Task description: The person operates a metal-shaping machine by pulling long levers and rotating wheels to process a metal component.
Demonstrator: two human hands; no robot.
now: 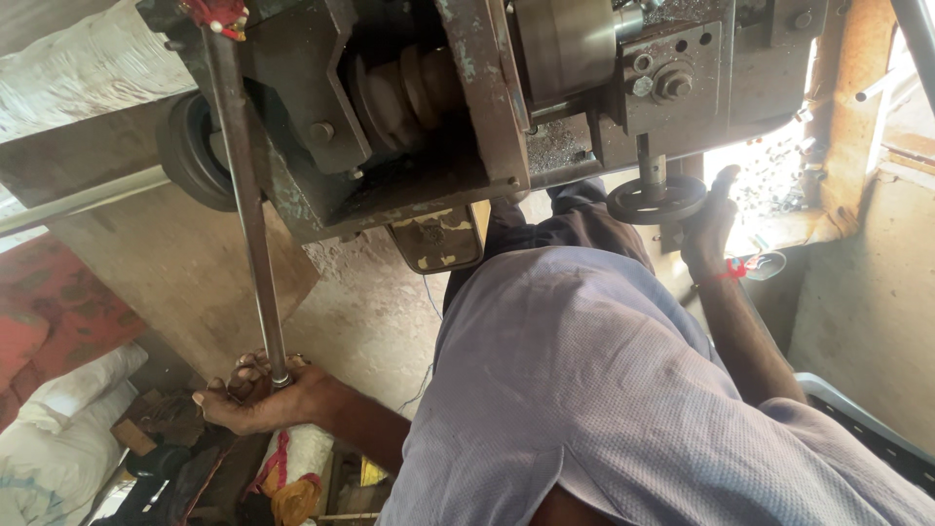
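Observation:
My left hand (255, 393), at the lower left, is closed around the lower end of a long thin steel rod (247, 205). The rod runs up past the machine to a red fitting (218, 13) at the top edge. My right hand (709, 222), with a red thread at the wrist, grips the rim of a small black handwheel (654, 201) under the grey-green metalworking machine (458, 117). My lilac shirt (584, 390) fills the lower middle and hides what lies beneath it.
The machine carries a stepped pulley (409, 88), a black round wheel (193, 148) at its left and a steel drum (565, 44). White sacks (68, 429) and red cloth (49, 302) lie at the left. A rusty orange frame (852, 107) stands at the right.

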